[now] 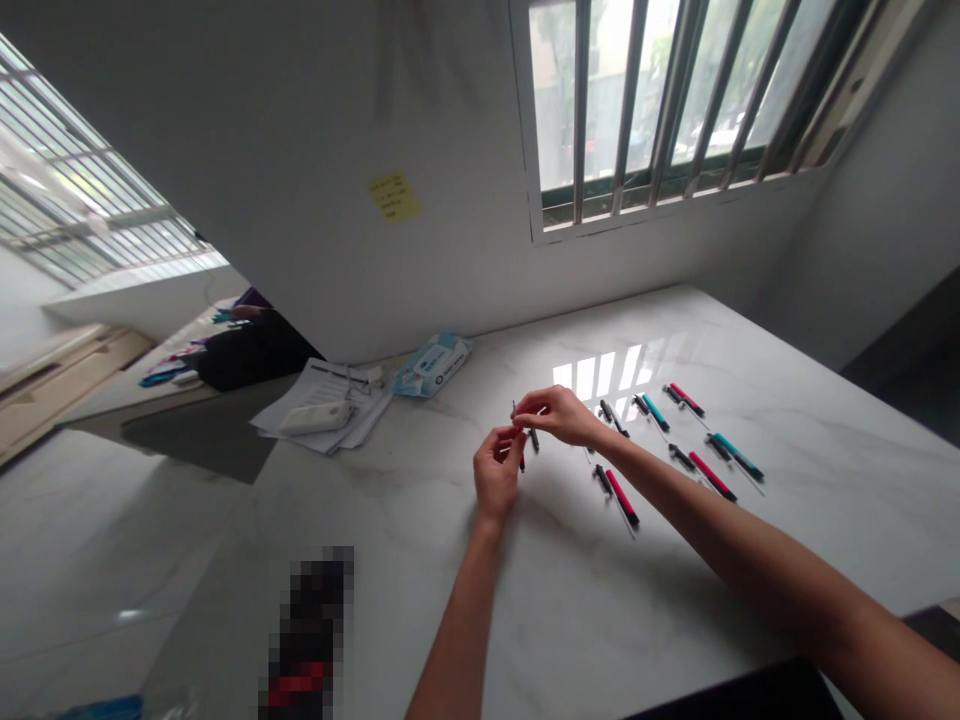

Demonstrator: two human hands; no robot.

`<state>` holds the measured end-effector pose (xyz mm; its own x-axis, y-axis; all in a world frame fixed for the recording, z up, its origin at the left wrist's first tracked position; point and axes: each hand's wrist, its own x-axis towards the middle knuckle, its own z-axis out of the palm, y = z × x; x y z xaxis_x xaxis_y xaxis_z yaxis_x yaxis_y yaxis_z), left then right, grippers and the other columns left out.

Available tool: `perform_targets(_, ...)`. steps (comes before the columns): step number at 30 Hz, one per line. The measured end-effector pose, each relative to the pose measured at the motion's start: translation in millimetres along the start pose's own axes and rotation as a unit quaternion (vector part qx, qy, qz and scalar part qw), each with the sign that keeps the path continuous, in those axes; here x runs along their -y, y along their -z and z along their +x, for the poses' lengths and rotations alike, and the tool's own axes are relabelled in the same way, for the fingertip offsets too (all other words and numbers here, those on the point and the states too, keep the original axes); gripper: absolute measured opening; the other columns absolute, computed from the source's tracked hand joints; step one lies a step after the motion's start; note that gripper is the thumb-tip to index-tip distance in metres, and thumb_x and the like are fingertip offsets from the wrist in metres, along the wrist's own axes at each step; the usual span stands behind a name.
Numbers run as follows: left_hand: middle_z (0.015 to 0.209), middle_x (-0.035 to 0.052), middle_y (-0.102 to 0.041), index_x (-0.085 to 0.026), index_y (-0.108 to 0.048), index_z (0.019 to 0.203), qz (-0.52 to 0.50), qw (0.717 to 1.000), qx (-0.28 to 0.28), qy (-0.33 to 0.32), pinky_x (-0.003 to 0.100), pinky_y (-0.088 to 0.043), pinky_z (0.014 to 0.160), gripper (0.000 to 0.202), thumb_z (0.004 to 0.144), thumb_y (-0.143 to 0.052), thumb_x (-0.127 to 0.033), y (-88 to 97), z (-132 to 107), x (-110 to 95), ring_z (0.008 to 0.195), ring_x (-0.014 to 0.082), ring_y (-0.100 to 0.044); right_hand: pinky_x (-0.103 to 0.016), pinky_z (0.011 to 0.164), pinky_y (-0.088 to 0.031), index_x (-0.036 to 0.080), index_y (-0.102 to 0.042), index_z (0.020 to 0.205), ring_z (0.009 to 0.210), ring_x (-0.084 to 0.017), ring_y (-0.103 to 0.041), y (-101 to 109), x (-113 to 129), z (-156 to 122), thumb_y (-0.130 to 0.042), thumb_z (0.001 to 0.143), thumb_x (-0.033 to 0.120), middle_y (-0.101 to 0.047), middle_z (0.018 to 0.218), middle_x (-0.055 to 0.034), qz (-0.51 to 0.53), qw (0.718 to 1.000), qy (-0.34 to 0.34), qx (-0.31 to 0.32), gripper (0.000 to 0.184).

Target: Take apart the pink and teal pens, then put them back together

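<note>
Over the middle of a white marble-patterned table (405,560), a slim red-and-black pen (522,464) is held between two hands, its dark lower end showing beneath the fingers. The left hand (496,476) grips it in a narrow pinch of thumb and fingers; the right hand (559,415) pinches its upper end, where a thin dark tip sticks up. Which small part lies between the right fingertips is too hidden to tell. Just beside the hands lies a black pen part (534,439). To the right, pens in pieces lie in loose rows: red barrels (622,497), teal barrels (739,456), black clip pieces (682,457) and thin refills. Left of the hands, near the wall, sit a blue-and-white wipes packet (433,367) and printed papers (322,384) bearing a white device (316,417). A yellow sticky note (395,197) hangs on the wall, left of a barred window (637,110).
</note>
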<state>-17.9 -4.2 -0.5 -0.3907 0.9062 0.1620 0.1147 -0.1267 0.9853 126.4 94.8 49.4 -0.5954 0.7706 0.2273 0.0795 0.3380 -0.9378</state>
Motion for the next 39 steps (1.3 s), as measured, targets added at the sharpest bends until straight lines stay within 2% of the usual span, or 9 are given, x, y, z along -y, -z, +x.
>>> perform_targets(5, 0.080, 0.0023, -0.067, -0.018, -0.069, 0.092, 0.010, 0.999, -0.033, -0.001, 0.024, -0.049, 0.070, 0.029, 0.086, -0.073, -0.046, 3.4, 4, 5, 0.074, 0.0141, -0.063, -0.028, 0.081, -0.058, 0.014, -0.077, 0.101, 0.089, -0.018, -0.076, 10, -1, 5, -0.073, 0.088, 0.041, -0.081, 0.104, -0.0111, 0.081, 0.991, 0.003, -0.102, 0.029)
perform_targets(10, 0.074, -0.0029, -0.058, -0.018, -0.067, 0.095, -0.052, 0.996, -0.060, 0.036, 0.020, -0.038, 0.050, 0.035, 0.085, -0.073, -0.051, 10.6, 8, 6, 0.053, 0.0073, -0.046, -0.025, 0.077, -0.057, 0.017, -0.082, 0.095, 0.085, -0.019, -0.077, 2, 3, -6, -0.076, 0.086, 0.026, -0.082, 0.089, -0.0073, -0.071, 0.997, -0.041, 0.000, 0.014)
perform_targets(14, 0.087, 0.0023, -0.068, -0.016, -0.073, 0.101, -0.032, 0.996, -0.070, 0.045, 0.020, -0.039, 0.050, 0.046, 0.076, -0.083, -0.053, 12.9, 7, 3, 0.054, 0.0057, -0.047, -0.022, 0.067, -0.051, 0.019, -0.084, 0.095, 0.079, -0.018, -0.076, -12, 6, -13, -0.072, 0.089, 0.023, -0.081, 0.084, -0.0044, -0.136, 0.989, -0.040, 0.052, 0.013)
perform_targets(17, 0.084, 0.0034, -0.070, -0.014, -0.075, 0.095, -0.016, 0.996, -0.068, 0.059, 0.020, -0.037, 0.047, 0.045, 0.073, -0.085, -0.052, 12.9, 6, 0, 0.053, 0.0056, -0.045, -0.022, 0.066, -0.049, 0.020, -0.084, 0.097, 0.079, -0.017, -0.076, -16, 7, -15, -0.071, 0.090, 0.022, -0.081, 0.083, -0.0036, -0.151, 0.986, -0.041, 0.064, 0.014)
perform_targets(24, 0.085, 0.0028, -0.071, -0.016, -0.071, 0.091, -0.037, 0.991, -0.109, 0.067, 0.020, -0.032, 0.047, 0.039, 0.074, -0.081, -0.049, 22.4, 12, -2, 0.049, 0.0046, -0.040, -0.023, 0.066, -0.048, 0.022, -0.081, 0.100, 0.079, -0.019, -0.074, -6, 9, -15, -0.078, 0.083, 0.018, -0.081, 0.088, -0.0043, -0.257, 0.954, -0.093, 0.124, 0.018)
perform_targets(27, 0.081, 0.0040, -0.074, -0.019, -0.072, 0.094, 0.056, 0.991, -0.117, 0.041, 0.022, -0.040, 0.055, 0.032, 0.074, -0.079, -0.043, 31.7, 15, 4, 0.055, 0.0102, -0.053, -0.024, 0.070, -0.048, 0.020, -0.075, 0.115, 0.086, -0.022, -0.075, 0, 1, -14, -0.076, 0.084, 0.016, -0.080, 0.093, -0.0075, -0.338, 0.929, -0.115, 0.101, 0.031)
perform_targets(32, 0.073, 0.0024, -0.075, -0.027, -0.075, 0.079, 0.275, 0.960, -0.037, 0.031, 0.027, -0.041, 0.063, 0.005, 0.075, -0.076, -0.027, 28.7, 13, 9, 0.062, 0.0184, -0.062, -0.027, 0.075, -0.050, 0.017, -0.075, 0.112, 0.093, -0.026, -0.075, 1, -15, -11, -0.069, 0.089, 0.017, -0.079, 0.099, -0.0139, -0.406, 0.898, -0.138, 0.097, 0.024)
perform_targets(36, 0.072, 0.0024, -0.075, -0.029, -0.075, 0.075, 0.333, 0.942, -0.019, 0.020, 0.029, -0.039, 0.066, 0.007, 0.074, -0.077, -0.023, 11.1, 16, 5, 0.067, 0.0224, -0.065, -0.029, 0.076, -0.052, 0.018, -0.077, 0.110, 0.094, -0.028, -0.076, 0, -16, -9, -0.067, 0.092, 0.021, -0.079, 0.101, -0.0157, -0.422, 0.892, -0.131, 0.098, 0.021)
perform_targets(39, 0.069, 0.0023, -0.074, -0.030, -0.077, 0.077, 0.337, 0.941, -0.015, 0.012, 0.029, -0.039, 0.067, 0.007, 0.073, -0.080, -0.025, 2.7, 20, 3, 0.066, 0.0232, -0.065, -0.032, 0.078, -0.053, 0.016, -0.079, 0.109, 0.095, -0.031, -0.076, 3, -11, -8, -0.058, 0.096, 0.016, -0.078, 0.103, -0.0201, -0.446, 0.883, -0.127, 0.079, 0.025)
